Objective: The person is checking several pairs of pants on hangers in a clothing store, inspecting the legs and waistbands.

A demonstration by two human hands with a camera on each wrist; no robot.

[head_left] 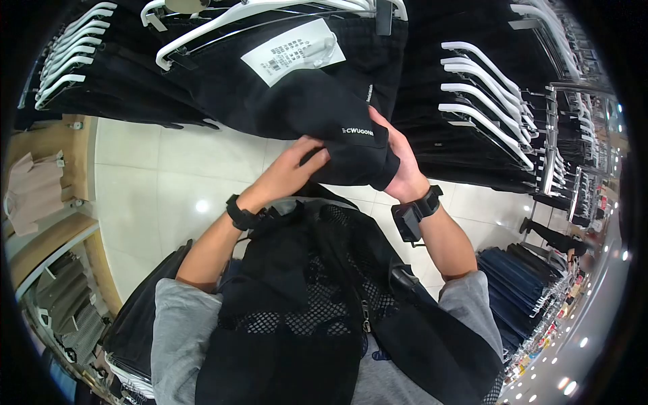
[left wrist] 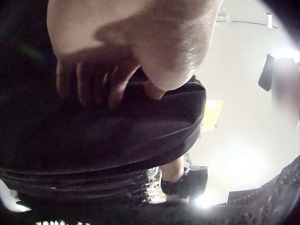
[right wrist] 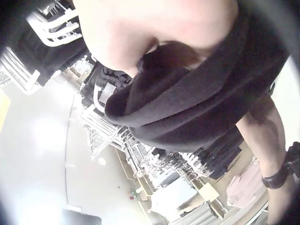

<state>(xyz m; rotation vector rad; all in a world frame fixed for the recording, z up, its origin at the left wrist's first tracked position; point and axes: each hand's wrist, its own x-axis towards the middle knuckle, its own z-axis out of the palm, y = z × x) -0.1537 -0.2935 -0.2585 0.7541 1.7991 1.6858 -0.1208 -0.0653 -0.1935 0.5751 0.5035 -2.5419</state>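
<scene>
A black garment (head_left: 283, 108), apparently trousers, hangs from a white hanger (head_left: 229, 27) at the top of the head view. White lettering runs across its bunched lower part, and a white paper tag (head_left: 293, 52) lies on the cloth. My left hand (head_left: 287, 172) pinches the near edge of the fabric between thumb and fingers. At the right side of the fold, my right hand (head_left: 405, 165) grips the cloth, thumb on top and fingers hidden beneath. The left wrist view has the fingers curled into the dark cloth (left wrist: 140, 136); in the right wrist view folds (right wrist: 187, 103) hang below the palm.
Racks of black garments on white hangers flank the work, left (head_left: 77, 50) and right (head_left: 486, 101). A wooden shelf unit with a pink top (head_left: 34, 189) stands at far left. Dark blue trousers (head_left: 516, 283) hang at lower right. Pale floor tiles (head_left: 175, 158) show below.
</scene>
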